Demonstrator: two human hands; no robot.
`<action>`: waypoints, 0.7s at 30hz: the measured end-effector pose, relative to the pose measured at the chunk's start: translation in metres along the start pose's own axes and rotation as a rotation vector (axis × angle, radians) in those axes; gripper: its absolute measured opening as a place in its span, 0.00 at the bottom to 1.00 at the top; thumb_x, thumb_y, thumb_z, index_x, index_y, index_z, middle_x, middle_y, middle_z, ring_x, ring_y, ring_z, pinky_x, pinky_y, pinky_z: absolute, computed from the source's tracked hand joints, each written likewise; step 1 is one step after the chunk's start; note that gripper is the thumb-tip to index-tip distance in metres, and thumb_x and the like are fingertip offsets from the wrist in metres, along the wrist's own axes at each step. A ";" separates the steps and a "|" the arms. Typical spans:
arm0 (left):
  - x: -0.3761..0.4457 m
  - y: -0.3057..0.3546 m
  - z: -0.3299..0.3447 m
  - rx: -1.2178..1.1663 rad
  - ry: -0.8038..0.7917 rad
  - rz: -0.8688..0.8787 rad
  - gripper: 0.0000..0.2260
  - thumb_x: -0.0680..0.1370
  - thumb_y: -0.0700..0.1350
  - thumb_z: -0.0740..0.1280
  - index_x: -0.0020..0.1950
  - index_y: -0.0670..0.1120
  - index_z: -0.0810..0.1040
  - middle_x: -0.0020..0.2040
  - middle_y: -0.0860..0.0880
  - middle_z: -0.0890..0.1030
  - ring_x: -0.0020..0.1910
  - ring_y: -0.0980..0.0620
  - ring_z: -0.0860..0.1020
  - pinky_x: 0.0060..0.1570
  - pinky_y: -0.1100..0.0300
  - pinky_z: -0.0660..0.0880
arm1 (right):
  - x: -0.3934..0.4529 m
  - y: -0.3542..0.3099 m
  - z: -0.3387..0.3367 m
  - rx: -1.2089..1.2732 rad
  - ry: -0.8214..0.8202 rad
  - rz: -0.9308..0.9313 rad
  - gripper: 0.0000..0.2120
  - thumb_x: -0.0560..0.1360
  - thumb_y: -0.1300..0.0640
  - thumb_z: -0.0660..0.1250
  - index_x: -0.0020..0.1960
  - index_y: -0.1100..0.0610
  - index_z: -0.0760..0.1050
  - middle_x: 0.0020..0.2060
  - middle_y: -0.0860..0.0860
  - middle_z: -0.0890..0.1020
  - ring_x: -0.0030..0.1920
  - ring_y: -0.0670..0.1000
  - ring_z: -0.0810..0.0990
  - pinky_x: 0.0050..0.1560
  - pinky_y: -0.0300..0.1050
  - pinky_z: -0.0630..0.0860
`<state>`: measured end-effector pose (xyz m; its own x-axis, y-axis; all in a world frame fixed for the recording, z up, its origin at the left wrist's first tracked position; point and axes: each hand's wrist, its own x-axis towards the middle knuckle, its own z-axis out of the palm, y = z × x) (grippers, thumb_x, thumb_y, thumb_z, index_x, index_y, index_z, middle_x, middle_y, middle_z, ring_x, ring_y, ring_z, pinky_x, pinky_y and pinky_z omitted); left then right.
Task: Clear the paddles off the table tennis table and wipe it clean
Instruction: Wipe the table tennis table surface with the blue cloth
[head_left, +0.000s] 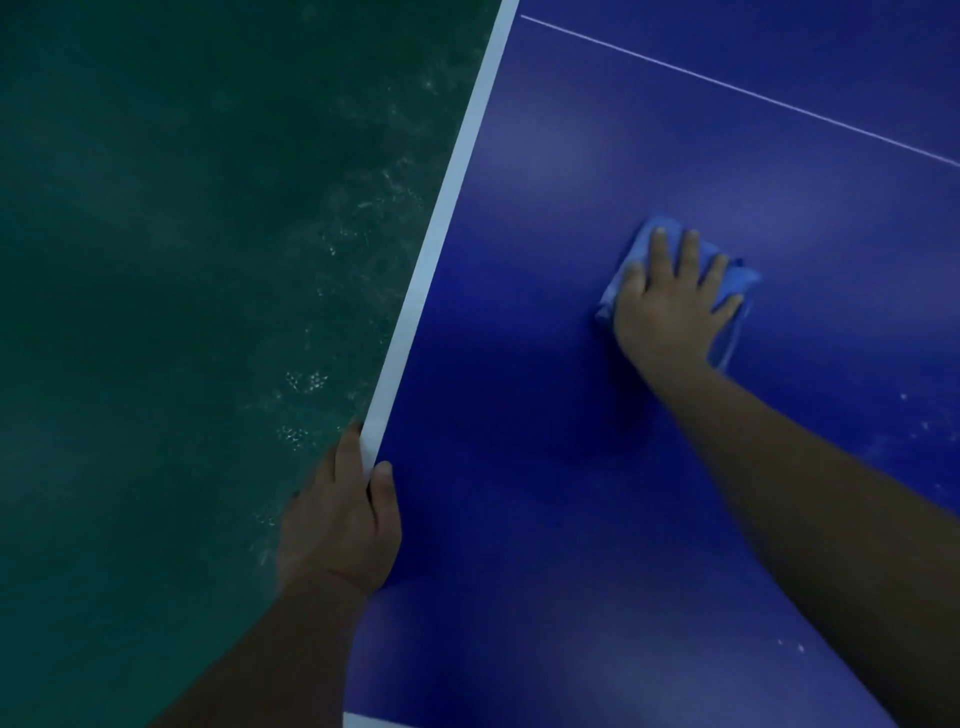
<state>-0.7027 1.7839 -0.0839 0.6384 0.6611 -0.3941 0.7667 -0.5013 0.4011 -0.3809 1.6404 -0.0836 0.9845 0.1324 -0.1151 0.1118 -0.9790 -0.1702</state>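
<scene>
The blue table tennis table (571, 467) fills the right half of the head view, with a white line along its left edge. A light blue cloth (730, 278) lies on the table's middle. My right hand (670, 306) presses flat on the cloth with straight, spread fingers. My left hand (343, 525) grips the table's left edge, thumb on top and fingers curled under the side. No paddles are in view.
Dark green floor (182, 312) with pale scuff marks lies left of the table. A thin white centre line (753, 93) crosses the table at the far right. Small white specks (904, 397) dot the surface right of my forearm.
</scene>
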 end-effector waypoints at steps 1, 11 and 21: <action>0.000 0.000 0.000 0.003 -0.002 -0.004 0.26 0.81 0.56 0.48 0.77 0.46 0.61 0.69 0.44 0.74 0.58 0.40 0.76 0.54 0.44 0.73 | 0.016 -0.002 -0.002 0.029 0.017 0.037 0.26 0.84 0.43 0.47 0.81 0.44 0.53 0.82 0.48 0.51 0.81 0.60 0.46 0.75 0.72 0.43; -0.001 0.002 -0.002 0.039 -0.030 -0.034 0.28 0.81 0.56 0.49 0.80 0.47 0.58 0.70 0.45 0.74 0.58 0.41 0.77 0.53 0.47 0.72 | 0.016 -0.036 0.010 -0.142 -0.102 -0.538 0.26 0.84 0.40 0.46 0.81 0.41 0.52 0.82 0.45 0.52 0.81 0.57 0.46 0.76 0.70 0.43; -0.002 0.000 0.000 0.032 -0.020 -0.031 0.29 0.81 0.57 0.48 0.80 0.47 0.59 0.67 0.45 0.77 0.54 0.41 0.80 0.48 0.50 0.71 | 0.045 -0.116 0.013 -0.185 -0.163 -0.640 0.29 0.82 0.39 0.39 0.82 0.43 0.49 0.82 0.47 0.49 0.81 0.59 0.44 0.74 0.72 0.42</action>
<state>-0.7040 1.7829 -0.0827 0.6155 0.6652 -0.4227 0.7875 -0.4988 0.3619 -0.3514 1.7616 -0.0815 0.6858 0.7009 -0.1961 0.7001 -0.7089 -0.0851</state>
